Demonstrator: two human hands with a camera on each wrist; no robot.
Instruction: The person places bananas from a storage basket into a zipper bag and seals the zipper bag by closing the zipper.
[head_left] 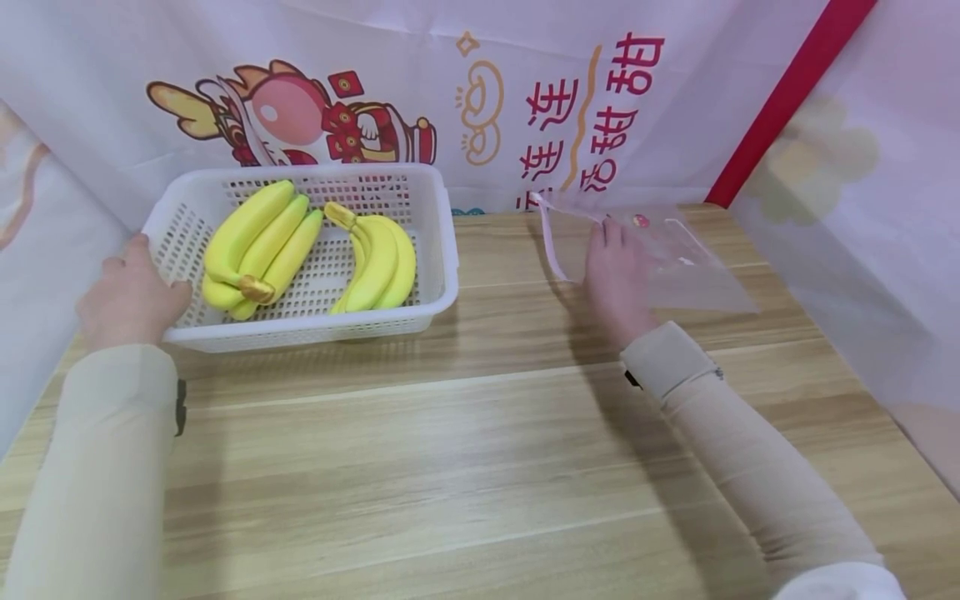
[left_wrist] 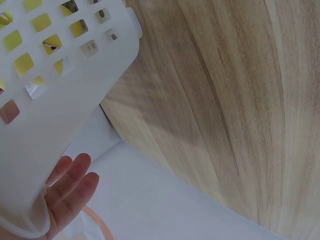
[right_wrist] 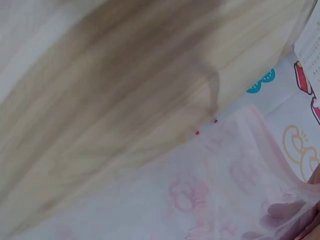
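My left hand (head_left: pixel 131 292) grips the left end of a white plastic basket (head_left: pixel 442 242), thumb over the rim and fingers on the outer side. In the left wrist view those fingers (left_wrist: pixel 75 187) show beside the basket's wall (left_wrist: pixel 90 95). Two bunches of yellow bananas, a left bunch (head_left: pixel 255 242) and a right bunch (head_left: pixel 386 258), lie inside the basket. At the right, my right hand (head_left: pixel 618 275) holds a see-through plastic bag (head_left: pixel 697 275) near its pink-edged side. Through the bag's printed film (right_wrist: pixel 190 195), the right wrist view shows some fingertips (right_wrist: pixel 285 209).
Both hands work over a wood-grain table (head_left: pixel 450 467). Behind it hangs a white cloth (head_left: pixel 465 50) with cartoon prints and red lettering, close to the basket's far side. A red band (head_left: pixel 787 104) runs down near the right rear corner.
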